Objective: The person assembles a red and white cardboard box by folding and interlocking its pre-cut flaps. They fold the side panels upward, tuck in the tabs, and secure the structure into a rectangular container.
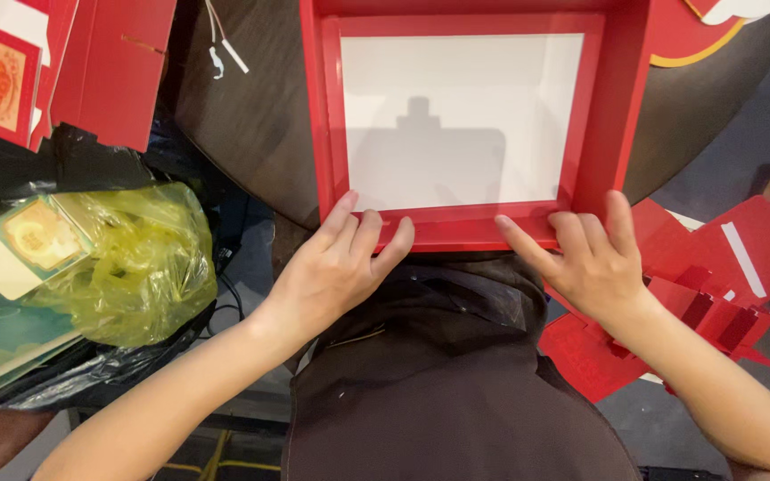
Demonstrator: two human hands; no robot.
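Red box pressed at its near wall

Red box (479, 125) sits on a dark round table (251, 116), straight ahead, its near wall under both hands. Left hand (336, 267) and right hand (590, 258) lie flat, fingers spread narrow, gripping nothing. Uneven pressure could buckle that wall or slide the box off the table edge. Farther in, the box shows glossy red walls and a plain white floor, open-topped.

hands (331, 272): 2 | red box (621, 107): 1 | yellow bag (149, 267): 1
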